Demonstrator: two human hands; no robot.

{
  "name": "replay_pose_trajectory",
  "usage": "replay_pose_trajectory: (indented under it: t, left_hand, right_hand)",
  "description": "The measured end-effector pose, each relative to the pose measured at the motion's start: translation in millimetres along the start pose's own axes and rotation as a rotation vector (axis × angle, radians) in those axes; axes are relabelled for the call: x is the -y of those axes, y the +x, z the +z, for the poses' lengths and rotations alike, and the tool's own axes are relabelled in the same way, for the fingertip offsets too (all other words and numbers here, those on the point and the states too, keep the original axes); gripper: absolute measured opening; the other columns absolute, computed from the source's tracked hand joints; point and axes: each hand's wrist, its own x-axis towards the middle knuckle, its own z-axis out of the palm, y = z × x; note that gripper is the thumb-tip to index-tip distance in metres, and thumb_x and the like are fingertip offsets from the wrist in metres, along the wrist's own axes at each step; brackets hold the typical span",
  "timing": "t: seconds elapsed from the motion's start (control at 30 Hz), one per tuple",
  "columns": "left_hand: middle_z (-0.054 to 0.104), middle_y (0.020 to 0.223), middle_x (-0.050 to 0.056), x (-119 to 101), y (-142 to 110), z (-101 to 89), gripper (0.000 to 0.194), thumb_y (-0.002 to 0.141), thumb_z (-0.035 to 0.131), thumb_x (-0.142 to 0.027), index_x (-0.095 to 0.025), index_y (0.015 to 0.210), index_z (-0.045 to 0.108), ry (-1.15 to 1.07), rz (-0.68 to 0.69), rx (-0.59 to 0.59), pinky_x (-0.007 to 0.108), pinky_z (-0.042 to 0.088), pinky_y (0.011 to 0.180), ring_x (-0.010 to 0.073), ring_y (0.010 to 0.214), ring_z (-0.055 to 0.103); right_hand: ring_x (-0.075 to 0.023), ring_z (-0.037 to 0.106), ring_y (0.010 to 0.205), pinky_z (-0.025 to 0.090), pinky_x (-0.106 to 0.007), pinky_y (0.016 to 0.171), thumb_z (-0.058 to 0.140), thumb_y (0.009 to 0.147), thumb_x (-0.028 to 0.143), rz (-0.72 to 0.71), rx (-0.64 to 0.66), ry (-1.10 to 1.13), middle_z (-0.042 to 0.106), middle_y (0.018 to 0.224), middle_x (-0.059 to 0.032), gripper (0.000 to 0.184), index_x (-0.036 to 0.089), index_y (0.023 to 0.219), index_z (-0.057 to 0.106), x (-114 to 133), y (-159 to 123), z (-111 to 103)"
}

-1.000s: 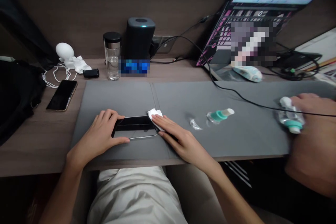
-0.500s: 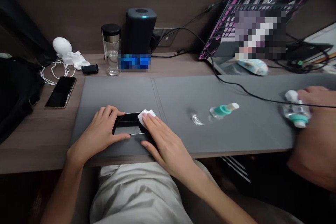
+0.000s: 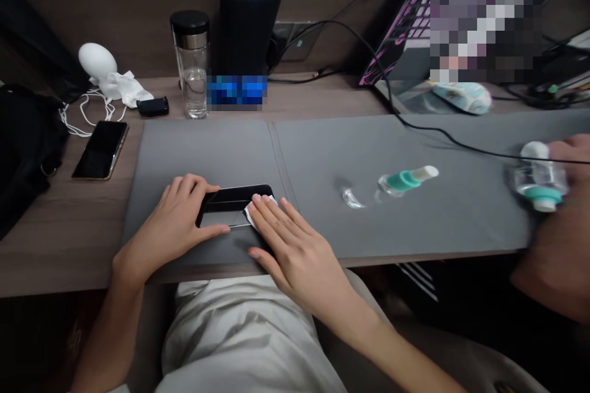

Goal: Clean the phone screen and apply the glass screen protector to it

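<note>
A glossy black rectangular device (image 3: 233,199) lies flat on the smooth grey desk mat (image 3: 322,153), left of the seam where the mat folds, with its shiny face up. Its long axis runs left to right across the person's front, close to parallel with the near edge of the brown wood-grain desk (image 3: 94,215); one short end points left and the other right, and which is its top cannot be told. The left hand (image 3: 177,221) grips the left end, its fingers at the far long edge and its thumb along the near one. The right hand (image 3: 295,249) is open and flat, fingers stretched out over a small white wipe (image 3: 247,214), which they press onto the right part of the device; the thumb stands apart, over the mat. The near right corner is hidden under this hand. To the right on the mat lie a curved clear plastic piece (image 3: 353,198) and, just beyond it, a small clear bottle with a teal collar and white tip (image 3: 405,181), its tip pointing right and slightly away. Farther right, a second clear bottle with a teal collar (image 3: 540,178) lies beside another person's hand (image 3: 571,150). A dark smartphone with a gold-coloured edge (image 3: 100,150) rests on the desk left of the mat.
</note>
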Motion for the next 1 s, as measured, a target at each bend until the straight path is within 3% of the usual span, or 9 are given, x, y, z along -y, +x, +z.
replay_pose_trajectory:
  t: [0.17, 0.3, 0.5, 0.6, 0.67, 0.73, 0.83, 1.0]
  left_hand:
    - [0.057, 0.138, 0.009, 1, 0, -0.5, 0.061, 0.093, 0.078, -0.06, -0.024, 0.137, 0.057, -0.015, -0.001, 0.0, 0.048, 0.046, 0.112, 0.0314, 0.13, 0.053]
    - [0.057, 0.136, 0.009, 0, 0, -1.7, 0.06, 0.095, 0.076, -0.059, -0.024, 0.139, 0.056, -0.014, -0.005, 0.002, 0.048, 0.045, 0.112, 0.0304, 0.129, 0.054]
    - [0.058, 0.139, 0.009, -1, 2, -1.1, 0.062, 0.093, 0.078, -0.059, -0.024, 0.139, 0.058, -0.009, -0.014, 0.011, 0.05, 0.046, 0.114, 0.0317, 0.131, 0.053]
    - [0.057, 0.147, 0.009, 2, -7, -10.5, 0.067, 0.095, 0.076, -0.059, -0.025, 0.148, 0.054, -0.021, 0.009, 0.049, 0.049, 0.045, 0.117, 0.0318, 0.137, 0.052]
    - [0.052, 0.158, 0.008, 6, -18, -20.7, 0.082, 0.096, 0.075, -0.058, -0.031, 0.163, 0.038, -0.069, 0.033, 0.121, 0.045, 0.044, 0.12, 0.0302, 0.146, 0.049]
    - [0.048, 0.164, 0.007, 11, -27, -30.2, 0.088, 0.096, 0.076, -0.056, -0.035, 0.168, 0.029, -0.074, -0.015, 0.106, 0.043, 0.043, 0.122, 0.0291, 0.149, 0.049]
    - [0.054, 0.16, 0.007, 17, -30, -36.7, 0.088, 0.095, 0.079, -0.048, -0.033, 0.168, 0.031, 0.004, -0.075, 0.059, 0.046, 0.042, 0.123, 0.0305, 0.148, 0.05]
    - [0.06, 0.153, 0.006, 17, -20, -31.8, 0.089, 0.093, 0.083, -0.037, -0.035, 0.168, 0.034, 0.008, -0.083, 0.099, 0.044, 0.044, 0.12, 0.0292, 0.147, 0.047]
  right_hand:
    - [-0.0319, 0.048, 0.154, 0.039, -0.057, 0.131, 0.05, 0.112, 0.035, 0.049, -0.007, 0.007, 0.052, 0.161, -0.0229, 0.056, 0.004, 0.158, 0.05, -11, 25, 9]
    - [-0.0332, 0.049, 0.154, 0.039, -0.054, 0.131, 0.048, 0.113, 0.043, 0.01, 0.007, 0.003, 0.051, 0.16, -0.0271, 0.061, -0.004, 0.152, 0.055, -5, 40, 14]
    - [-0.0318, 0.056, 0.149, 0.045, -0.053, 0.128, 0.05, 0.112, 0.034, -0.026, -0.029, -0.074, 0.057, 0.157, -0.0221, 0.051, 0.001, 0.15, 0.058, -5, 19, 2]
    - [-0.0343, 0.061, 0.144, 0.051, -0.054, 0.123, 0.051, 0.111, 0.032, -0.011, -0.066, -0.137, 0.061, 0.153, -0.0241, 0.049, -0.002, 0.146, 0.061, -8, 13, 1]
    - [-0.0368, 0.062, 0.142, 0.052, -0.055, 0.122, 0.053, 0.111, 0.035, -0.004, -0.089, -0.146, 0.062, 0.151, -0.0279, 0.053, -0.005, 0.144, 0.062, -3, 16, 4]
    - [-0.0389, 0.062, 0.141, 0.051, -0.055, 0.122, 0.055, 0.11, 0.038, -0.004, -0.106, -0.125, 0.062, 0.148, -0.0312, 0.056, -0.008, 0.141, 0.063, 7, 23, 10]
    - [-0.039, 0.061, 0.143, 0.05, -0.054, 0.124, 0.054, 0.109, 0.038, -0.031, -0.112, -0.056, 0.061, 0.148, -0.0327, 0.057, -0.01, 0.139, 0.064, 25, 36, 18]
    - [-0.0371, 0.06, 0.144, 0.046, -0.053, 0.127, 0.049, 0.11, 0.034, -0.101, -0.099, 0.046, 0.062, 0.148, -0.0309, 0.054, -0.009, 0.138, 0.065, 47, 54, 27]
